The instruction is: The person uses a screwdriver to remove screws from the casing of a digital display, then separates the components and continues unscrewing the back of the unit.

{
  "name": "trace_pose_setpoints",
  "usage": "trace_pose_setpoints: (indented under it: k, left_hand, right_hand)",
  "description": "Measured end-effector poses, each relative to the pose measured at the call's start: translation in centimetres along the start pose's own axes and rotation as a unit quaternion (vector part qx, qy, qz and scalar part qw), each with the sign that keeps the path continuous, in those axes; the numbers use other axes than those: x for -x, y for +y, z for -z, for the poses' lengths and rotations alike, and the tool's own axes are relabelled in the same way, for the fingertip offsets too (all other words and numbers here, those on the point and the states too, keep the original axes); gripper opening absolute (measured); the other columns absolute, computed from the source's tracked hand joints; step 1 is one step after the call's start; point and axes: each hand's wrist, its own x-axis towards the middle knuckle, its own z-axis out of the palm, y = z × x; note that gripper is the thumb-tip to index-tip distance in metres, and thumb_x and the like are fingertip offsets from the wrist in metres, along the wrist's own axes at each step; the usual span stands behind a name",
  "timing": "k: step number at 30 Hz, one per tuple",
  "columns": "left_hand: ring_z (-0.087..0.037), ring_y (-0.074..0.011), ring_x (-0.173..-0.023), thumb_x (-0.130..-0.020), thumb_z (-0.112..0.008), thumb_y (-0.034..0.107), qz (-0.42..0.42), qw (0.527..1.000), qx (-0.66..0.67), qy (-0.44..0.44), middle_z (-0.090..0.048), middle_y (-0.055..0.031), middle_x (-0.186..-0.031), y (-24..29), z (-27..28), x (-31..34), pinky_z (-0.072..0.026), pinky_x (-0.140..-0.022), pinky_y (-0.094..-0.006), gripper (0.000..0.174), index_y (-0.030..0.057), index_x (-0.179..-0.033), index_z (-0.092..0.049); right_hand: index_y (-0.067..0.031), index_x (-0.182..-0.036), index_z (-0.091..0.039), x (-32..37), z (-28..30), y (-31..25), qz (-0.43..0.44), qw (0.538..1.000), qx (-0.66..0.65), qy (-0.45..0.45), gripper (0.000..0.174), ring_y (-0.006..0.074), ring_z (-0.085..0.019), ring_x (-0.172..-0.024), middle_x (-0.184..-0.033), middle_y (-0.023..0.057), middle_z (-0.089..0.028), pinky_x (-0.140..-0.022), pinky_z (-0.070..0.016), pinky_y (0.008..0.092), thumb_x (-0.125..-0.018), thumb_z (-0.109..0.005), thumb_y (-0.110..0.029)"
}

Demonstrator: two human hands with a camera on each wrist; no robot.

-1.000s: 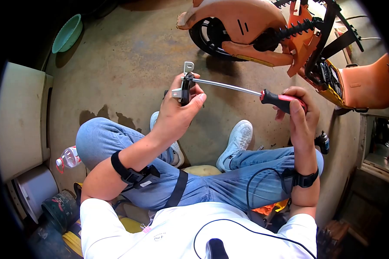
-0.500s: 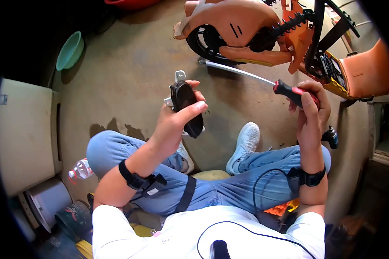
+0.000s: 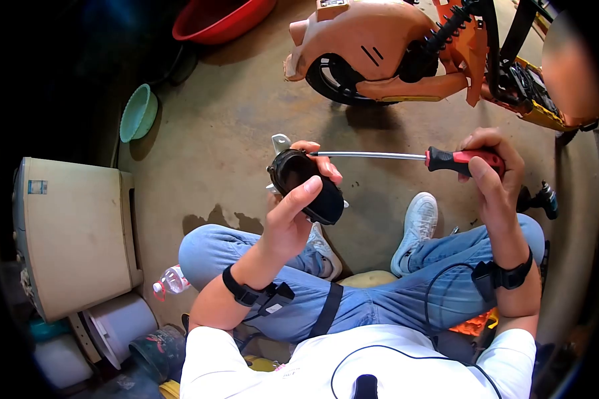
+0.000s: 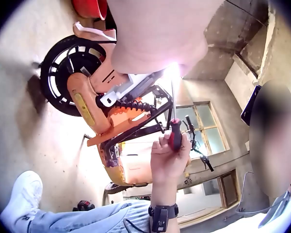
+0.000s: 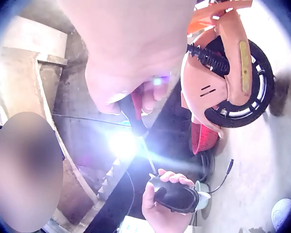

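Note:
In the head view the left hand (image 3: 289,216) grips a dark oval part (image 3: 307,186) with a pale metal bracket (image 3: 281,143) at its upper end. The right hand (image 3: 498,174) holds a screwdriver by its red and black handle (image 3: 460,161), fingers curled round it. Its long shaft (image 3: 373,155) points left, and the tip reaches the upper edge of the dark part by the left fingertips; whether it touches a screw cannot be told. The right wrist view shows the dark part (image 5: 177,196) in the left hand (image 5: 167,216), with the shaft running to it.
An orange two-wheeler (image 3: 379,40) stands ahead on the floor. Red and green basins (image 3: 140,113) lie at the left, beyond a pale cabinet (image 3: 80,226) and a plastic bottle (image 3: 174,280). A dark power tool (image 3: 546,199) is right of the knee.
The left hand has turned the dark part so its broad dark face shows. The screwdriver has swung level, its tip now back at the part. The view has shifted left.

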Motion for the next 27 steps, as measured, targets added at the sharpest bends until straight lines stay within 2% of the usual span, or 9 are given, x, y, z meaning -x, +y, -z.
trace_pose_setpoints:
  k: [7,17,19,20,22,25,27]
  left_hand:
    - [-0.055,-0.0233,-0.107,-0.089,-0.059,0.015,-0.001,1.0,-0.001,-0.011,-0.055,-0.0094,-0.107,-0.11,-0.15,0.0,-0.0448,-0.099,-0.0384,0.047,0.0038,-0.131,-0.042]
    - [-0.055,-0.0226,-0.107,-0.088,-0.059,0.015,-0.011,0.999,-0.03,-0.007,-0.055,-0.0088,-0.107,-0.32,-0.16,-0.04,-0.0448,-0.099,-0.0379,0.048,0.003,-0.131,-0.041]
    - [-0.056,-0.0181,-0.106,-0.087,-0.065,0.018,-0.024,0.997,-0.072,0.024,-0.058,-0.0068,-0.107,-0.42,-0.3,0.05,-0.0445,-0.093,-0.032,0.049,0.0048,-0.13,-0.045]
    - [-0.056,-0.0181,-0.106,-0.087,-0.065,0.018,-0.024,0.997,-0.072,0.024,-0.058,-0.0068,-0.107,-0.39,-0.34,0.12,-0.0445,-0.093,-0.032,0.049,0.0048,-0.13,-0.045]
    - [-0.054,-0.0156,-0.107,-0.087,-0.066,0.016,-0.027,0.991,-0.119,0.049,-0.058,-0.006,-0.108,-0.34,-0.41,0.3,-0.0426,-0.095,-0.0304,0.051,0.005,-0.131,-0.045]
    - [-0.054,-0.0181,-0.114,-0.088,-0.064,0.012,-0.056,0.983,-0.17,0.049,-0.057,-0.0069,-0.112,-0.61,-0.24,0.47,-0.0416,-0.101,-0.0335,0.055,0.0032,-0.136,-0.039]
    - [-0.054,-0.018,-0.114,-0.087,-0.064,0.009,-0.079,0.973,-0.212,0.052,-0.057,-0.007,-0.112,-0.73,-0.08,0.44,-0.0422,-0.1,-0.0328,0.056,0.0034,-0.137,-0.039]
  right_hand:
    - [-0.0007,-0.099,-0.063,0.04,-0.07,-0.19,-0.008,1.0,0.017,-0.005,0.017,0.0076,-0.059,-0.074,-0.094,0.0045,-0.062,-0.065,-0.0496,0.0208,-0.084,-0.064,-0.01]
    - [-0.0011,-0.098,-0.063,0.0,-0.29,-0.47,-0.009,0.999,0.041,0.001,0.018,0.008,-0.058,-0.073,-0.092,0.0039,-0.061,-0.065,-0.0486,0.0211,-0.082,-0.064,-0.009]
    - [-0.0018,-0.098,-0.062,0.01,-0.33,-0.46,-0.001,0.999,0.045,-0.003,0.018,0.0087,-0.058,-0.079,-0.093,0.0038,-0.061,-0.071,-0.0484,0.0219,-0.082,-0.065,-0.008]
    - [-0.0018,-0.098,-0.062,0.0,-0.28,-0.41,-0.001,0.999,0.045,-0.002,0.018,0.0087,-0.058,-0.079,-0.093,0.0038,-0.061,-0.071,-0.0484,0.0219,-0.082,-0.065,-0.008]
    - [-0.0027,-0.102,-0.061,-0.06,-0.16,-0.24,0.025,0.998,0.061,-0.021,0.021,0.0093,-0.057,-0.085,-0.098,0.0038,-0.061,-0.079,-0.0476,0.0232,-0.081,-0.065,-0.007]
    - [-0.0033,-0.109,-0.058,-0.2,-0.31,-0.01,0.031,0.998,0.042,-0.035,0.03,0.0105,-0.057,-0.092,-0.103,0.0052,-0.06,-0.083,-0.0468,0.0238,-0.081,-0.066,-0.01]
    - [-0.0035,-0.114,-0.055,-0.48,-0.48,-0.26,0.013,0.999,0.008,-0.046,0.036,0.0111,-0.057,-0.092,-0.105,0.0067,-0.06,-0.083,-0.0473,0.024,-0.08,-0.065,-0.012]
